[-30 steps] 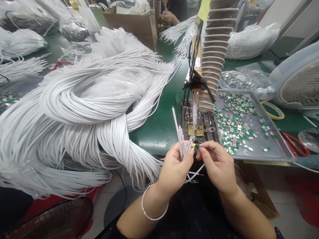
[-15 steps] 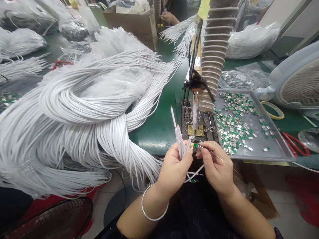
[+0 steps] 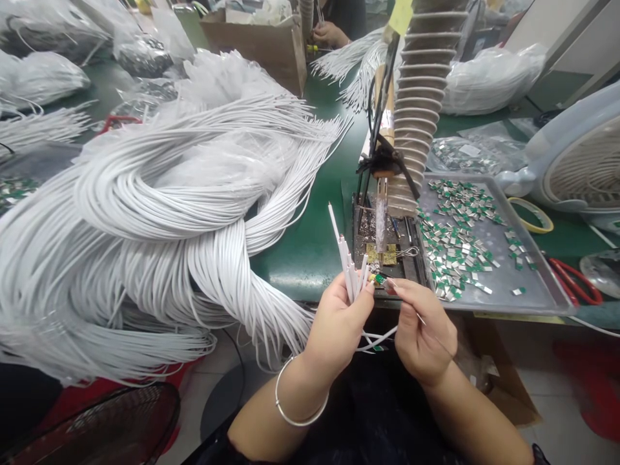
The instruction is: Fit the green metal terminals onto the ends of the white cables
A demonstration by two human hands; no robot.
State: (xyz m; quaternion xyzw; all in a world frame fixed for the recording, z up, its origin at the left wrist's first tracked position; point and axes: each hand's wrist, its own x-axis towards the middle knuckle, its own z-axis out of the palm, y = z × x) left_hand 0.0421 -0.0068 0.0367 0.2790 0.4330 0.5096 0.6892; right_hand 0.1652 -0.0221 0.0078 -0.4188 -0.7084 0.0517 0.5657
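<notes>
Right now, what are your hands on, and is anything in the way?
Left hand: gripping white cables. Right hand: pinching thin wire, beside green tab at cable ends. Soldering iron upright just ahead.

White cable ends (image 3: pixel 349 271) stand in a tight, upward-fanning bunch at lower centre, their stripped tips pointing up and away. A small green-and-silver tab (image 3: pixel 380 279) sits just right of them.

No legible text in view. A white label (image 3: pixel 469 150) is seen on a clear plastic bag (image 3: pixel 498 158), its print too small to be read. A yellow tag (image 3: pixel 401 16) shows no readable marks. Markings on the green-and-silver pieces (image 3: pixel 460 248) cannot be made out.
</notes>
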